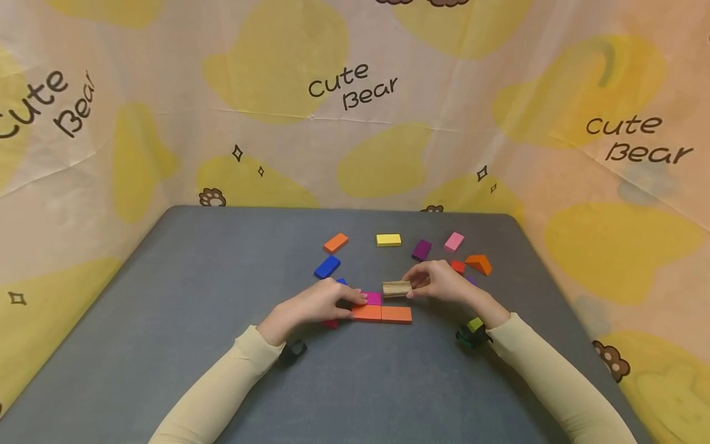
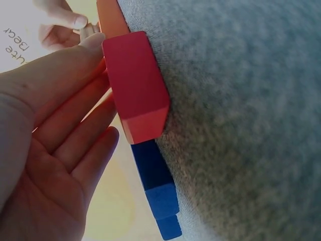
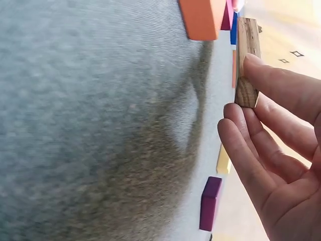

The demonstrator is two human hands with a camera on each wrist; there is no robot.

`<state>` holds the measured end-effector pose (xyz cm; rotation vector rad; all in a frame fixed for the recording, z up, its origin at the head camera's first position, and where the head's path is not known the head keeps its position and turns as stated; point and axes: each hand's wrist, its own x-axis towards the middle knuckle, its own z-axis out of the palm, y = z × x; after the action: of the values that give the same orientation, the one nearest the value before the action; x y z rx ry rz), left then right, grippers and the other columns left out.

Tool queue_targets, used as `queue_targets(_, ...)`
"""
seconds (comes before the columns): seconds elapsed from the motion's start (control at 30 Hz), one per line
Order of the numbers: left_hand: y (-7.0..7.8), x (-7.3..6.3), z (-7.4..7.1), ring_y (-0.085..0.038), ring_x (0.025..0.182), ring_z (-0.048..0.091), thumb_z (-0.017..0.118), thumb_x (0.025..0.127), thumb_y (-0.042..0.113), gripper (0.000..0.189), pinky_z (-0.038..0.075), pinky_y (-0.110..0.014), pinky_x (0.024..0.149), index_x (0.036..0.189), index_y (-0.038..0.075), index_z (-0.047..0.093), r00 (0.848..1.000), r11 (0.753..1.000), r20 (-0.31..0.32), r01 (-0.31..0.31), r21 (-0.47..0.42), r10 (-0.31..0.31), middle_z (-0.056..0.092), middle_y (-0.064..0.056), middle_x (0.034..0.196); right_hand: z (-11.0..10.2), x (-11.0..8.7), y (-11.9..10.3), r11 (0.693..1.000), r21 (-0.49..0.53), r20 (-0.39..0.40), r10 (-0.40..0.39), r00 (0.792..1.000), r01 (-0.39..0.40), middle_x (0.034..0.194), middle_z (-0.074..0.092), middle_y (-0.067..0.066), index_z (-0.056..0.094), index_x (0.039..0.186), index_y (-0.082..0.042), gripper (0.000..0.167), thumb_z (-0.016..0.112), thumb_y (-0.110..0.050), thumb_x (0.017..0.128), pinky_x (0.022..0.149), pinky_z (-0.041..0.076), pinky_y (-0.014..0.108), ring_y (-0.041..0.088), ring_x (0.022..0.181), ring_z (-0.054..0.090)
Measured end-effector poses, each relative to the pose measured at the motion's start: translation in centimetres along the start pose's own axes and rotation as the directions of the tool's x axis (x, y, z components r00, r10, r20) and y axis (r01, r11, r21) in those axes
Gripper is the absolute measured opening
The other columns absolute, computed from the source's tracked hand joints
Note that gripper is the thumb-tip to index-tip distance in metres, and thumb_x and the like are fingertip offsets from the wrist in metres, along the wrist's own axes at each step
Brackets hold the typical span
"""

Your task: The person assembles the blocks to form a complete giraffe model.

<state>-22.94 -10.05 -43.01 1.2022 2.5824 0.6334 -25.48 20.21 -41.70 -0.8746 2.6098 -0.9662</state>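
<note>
My right hand (image 1: 438, 280) pinches one end of a wood-grained block (image 1: 396, 288) between thumb and fingers. Seen from the right wrist, this long block (image 3: 248, 65) extends past the fingertips. Two orange blocks (image 1: 396, 315) lie end to end on the table, and a magenta block (image 1: 374, 298) stands against the far side of the left one. At that left end, my left hand (image 1: 316, 305) rests its fingertips on the magenta and orange blocks, covering part of both. The left wrist view shows its fingers fairly straight, beside a red block (image 2: 135, 80).
Blue blocks (image 1: 327, 266) lie to the left. Farther back are an orange block (image 1: 336, 243), a yellow one (image 1: 388, 240), a purple one (image 1: 421, 250) and a pink one (image 1: 453, 242). An orange wedge (image 1: 479, 264) and a green block (image 1: 474, 324) are near the right arm.
</note>
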Motion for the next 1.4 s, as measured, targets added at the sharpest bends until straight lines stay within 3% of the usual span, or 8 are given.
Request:
queue_targets(0.4,-0.1,-0.1,0.1,-0.008,0.123,0.054,0.073,0.084,0.023,0.038,0.047,-0.031,0.099,0.121,0.022,0.067,1.000,1.000,-0.010,-0.007,0.010,0.007,0.061,0.006,0.128,0.6,-1.0,0.3,1.000,0.005,0.020,-0.002,1.000,0.002,0.099,0.071,0.007,0.070,0.106,-0.008,0.034,0.080,-0.023,0.076,0.070,0.056,0.022,0.013,0.083,0.068)
queue_targets(0.83,-0.1,-0.1,0.1,-0.009,0.123,0.053,0.073,0.084,0.023,0.038,0.047,-0.033,0.099,0.122,0.023,0.066,1.000,1.000,0.000,0.006,0.000,-0.006,0.061,0.006,0.128,1.1,-0.9,1.1,1.000,-0.017,0.047,-0.018,0.999,0.019,0.100,0.072,-0.002,0.072,0.107,-0.015,0.026,0.074,-0.022,0.082,0.076,0.054,0.022,0.007,0.085,0.066)
queue_targets(1.17,-0.1,-0.1,0.1,-0.008,0.123,0.053,0.072,0.084,0.023,0.038,0.046,-0.033,0.100,0.122,0.023,0.066,1.000,1.000,0.002,0.006,-0.002,-0.006,0.061,0.006,0.128,1.4,-1.0,1.2,1.000,-0.005,0.034,-0.023,0.999,0.023,0.100,0.072,0.000,0.072,0.106,-0.014,0.024,0.073,-0.022,0.083,0.077,0.055,0.025,0.008,0.085,0.066)
queue_targets(1.4,0.0,-0.1,0.0,-0.008,0.123,0.053,0.072,0.084,0.023,0.038,0.047,-0.032,0.099,0.122,0.023,0.066,1.000,1.000,0.002,0.011,-0.015,-0.011,0.060,0.006,0.128,1.4,-0.9,1.3,1.000,0.010,0.037,0.008,0.999,-0.008,0.099,0.072,-0.002,0.072,0.105,-0.017,0.023,0.073,-0.022,0.083,0.076,0.054,0.022,0.006,0.084,0.066)
